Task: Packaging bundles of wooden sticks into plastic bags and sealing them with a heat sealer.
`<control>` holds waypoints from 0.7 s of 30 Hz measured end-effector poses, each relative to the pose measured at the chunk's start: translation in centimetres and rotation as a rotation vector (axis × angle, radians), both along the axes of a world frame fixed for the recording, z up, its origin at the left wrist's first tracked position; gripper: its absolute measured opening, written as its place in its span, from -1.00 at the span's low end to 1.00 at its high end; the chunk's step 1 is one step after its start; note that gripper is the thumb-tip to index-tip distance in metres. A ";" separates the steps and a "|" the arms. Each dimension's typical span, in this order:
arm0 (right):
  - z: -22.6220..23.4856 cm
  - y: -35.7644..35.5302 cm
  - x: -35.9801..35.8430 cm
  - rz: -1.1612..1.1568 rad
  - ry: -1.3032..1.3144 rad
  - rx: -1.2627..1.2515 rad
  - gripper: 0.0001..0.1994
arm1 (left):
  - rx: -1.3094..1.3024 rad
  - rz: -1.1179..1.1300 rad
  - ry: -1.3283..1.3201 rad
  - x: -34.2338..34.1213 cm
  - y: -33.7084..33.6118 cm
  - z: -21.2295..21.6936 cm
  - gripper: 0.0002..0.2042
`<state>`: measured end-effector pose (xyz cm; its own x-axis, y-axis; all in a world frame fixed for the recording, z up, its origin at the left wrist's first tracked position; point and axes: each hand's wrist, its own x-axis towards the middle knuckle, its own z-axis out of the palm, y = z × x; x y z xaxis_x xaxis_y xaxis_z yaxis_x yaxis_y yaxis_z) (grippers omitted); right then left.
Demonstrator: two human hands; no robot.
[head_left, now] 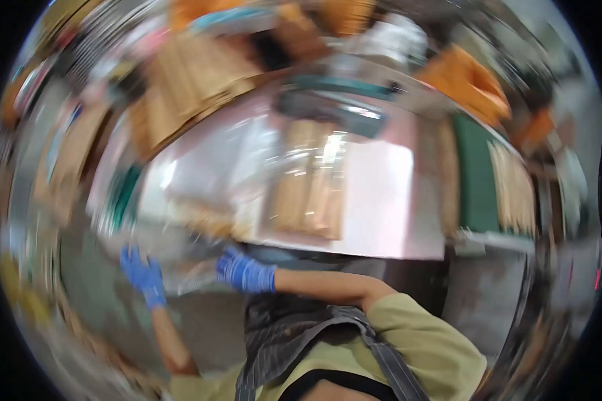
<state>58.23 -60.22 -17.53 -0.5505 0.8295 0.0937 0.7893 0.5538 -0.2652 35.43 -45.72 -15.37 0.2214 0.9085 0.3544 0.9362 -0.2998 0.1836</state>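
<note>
Just off the near edge of the table (374, 227), toward its left end: a crumpled piece of clear plastic (188, 273) is showing between the left hand (142, 275) and the right hand (244, 271), both wearing blue gloves.
Left hand: it is reaching out to the side, away from the body, fingers extending and parting; its grip is looking released.
Right hand: it is crossing in front of the body with its fingers pointing left, close beside the plastic; blur is hiding the fingertips, so whether it is grasping the plastic I cannot tell.
Clear bag (291, 184): it is lying near the middle of the surface, reaching toward the near edge, and long tan pieces are showing through it.
White plastic sheet (211, 150): it is spreading shiny over the left part of the surface.
Cardboard stack (197, 73): it is sitting past the far left edge.
Green stack (478, 180): it is standing just past the right edge.
Clothing: the person is wearing a dark striped apron (287, 331) over a yellow-green shirt (425, 344).
</note>
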 end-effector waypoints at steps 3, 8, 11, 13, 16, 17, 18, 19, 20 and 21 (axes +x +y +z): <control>3.5 -3.9 4.3 -0.142 0.493 0.327 -0.74 | 0.206 -0.387 -0.162 10.2 -4.5 2.6 -0.58; 7.4 -15.8 16.8 -0.764 0.432 0.659 -0.76 | -0.067 -1.191 -0.395 26.6 -13.3 1.6 -0.57; 14.1 -25.6 23.3 -1.374 0.565 0.690 -0.79 | -0.407 -1.261 -0.185 31.2 -16.5 0.9 -0.54; 16.5 -32.3 29.1 -1.449 -0.003 0.817 -0.80 | -0.381 -1.306 -0.122 33.0 -17.7 1.4 -0.55; 17.1 -41.3 37.7 -1.653 0.057 1.056 -0.80 | -0.321 -1.384 0.106 35.9 -18.3 0.9 -0.43; 17.5 -42.8 40.4 -1.785 0.230 1.068 -0.82 | -0.328 -1.365 0.255 36.7 -18.8 1.2 -0.33; 17.5 -44.4 43.4 -1.830 0.098 1.075 -0.84 | -0.338 -1.336 0.407 37.4 -19.3 1.5 -0.22; 17.4 -45.4 46.5 -1.880 0.157 1.042 -0.82 | -0.340 -1.329 0.413 38.6 -20.1 1.8 -0.22; 17.4 -46.1 49.5 -1.927 0.190 1.007 -0.81 | -0.344 -1.386 0.423 40.4 -21.3 2.0 -0.16; 17.3 -46.7 52.8 -1.949 0.228 1.000 -0.80 | -0.347 -1.445 0.436 42.4 -22.5 2.0 -0.09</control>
